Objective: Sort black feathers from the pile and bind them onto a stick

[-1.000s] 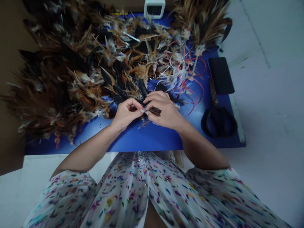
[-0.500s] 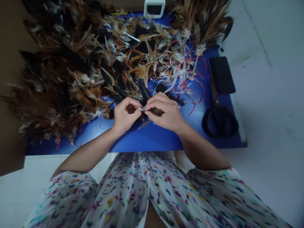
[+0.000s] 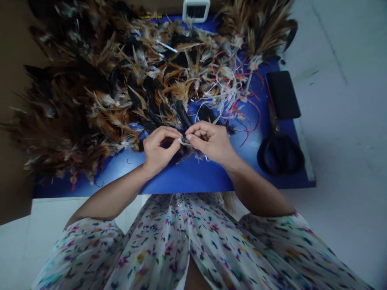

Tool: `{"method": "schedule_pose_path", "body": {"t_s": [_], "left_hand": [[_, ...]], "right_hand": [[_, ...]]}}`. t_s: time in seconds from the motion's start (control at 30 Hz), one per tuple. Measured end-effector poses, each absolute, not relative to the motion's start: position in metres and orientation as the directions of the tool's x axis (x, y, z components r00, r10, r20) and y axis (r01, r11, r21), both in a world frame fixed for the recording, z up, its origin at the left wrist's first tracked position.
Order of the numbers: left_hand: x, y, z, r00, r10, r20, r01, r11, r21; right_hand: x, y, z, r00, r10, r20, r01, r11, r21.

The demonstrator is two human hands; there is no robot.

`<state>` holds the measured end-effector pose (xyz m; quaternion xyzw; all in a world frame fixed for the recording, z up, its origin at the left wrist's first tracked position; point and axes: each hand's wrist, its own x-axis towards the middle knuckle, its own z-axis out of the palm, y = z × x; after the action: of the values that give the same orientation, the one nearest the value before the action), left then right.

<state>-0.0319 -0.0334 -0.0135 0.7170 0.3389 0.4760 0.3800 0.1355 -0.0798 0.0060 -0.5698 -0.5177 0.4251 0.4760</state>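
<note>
My left hand (image 3: 160, 147) is closed in a pinch on a thin whitish strip (image 3: 183, 141) near the front of the blue table. Close beside it, my right hand (image 3: 211, 141) is also pinched, its thumb and forefinger at the strip's other side. Small wispy feather bits (image 3: 190, 154) show just below the fingertips. A dark feather (image 3: 182, 112) lies right behind my hands, pointing away from me. Beyond it spreads a wide pile of brown, orange and black feathers (image 3: 169, 76). The strip's exact ends are hidden by my fingers.
Tangled white ribbon (image 3: 226, 90) and red string (image 3: 258, 108) lie behind my right hand. At the right edge rest black-handled scissors (image 3: 279, 155) and a dark phone (image 3: 283, 95). A white-framed device (image 3: 196, 10) stands at the back of the blue table (image 3: 187, 177). Cardboard (image 3: 15, 173) walls the left.
The right fingertips have drawn slightly apart from the left ones, and more of the whitish strip shows between them. My left hand stays nearly in place.
</note>
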Motion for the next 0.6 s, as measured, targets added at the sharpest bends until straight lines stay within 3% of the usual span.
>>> {"method": "schedule_pose_path", "body": {"t_s": [0.6], "left_hand": [[-0.0315,-0.0322,-0.0147,0.342,0.798,0.497,0.104,-0.558,0.824]], "right_hand": [[0.132,-0.0803,0.0071,0.032,0.998,-0.054,0.118,-0.057,-0.991]]}}
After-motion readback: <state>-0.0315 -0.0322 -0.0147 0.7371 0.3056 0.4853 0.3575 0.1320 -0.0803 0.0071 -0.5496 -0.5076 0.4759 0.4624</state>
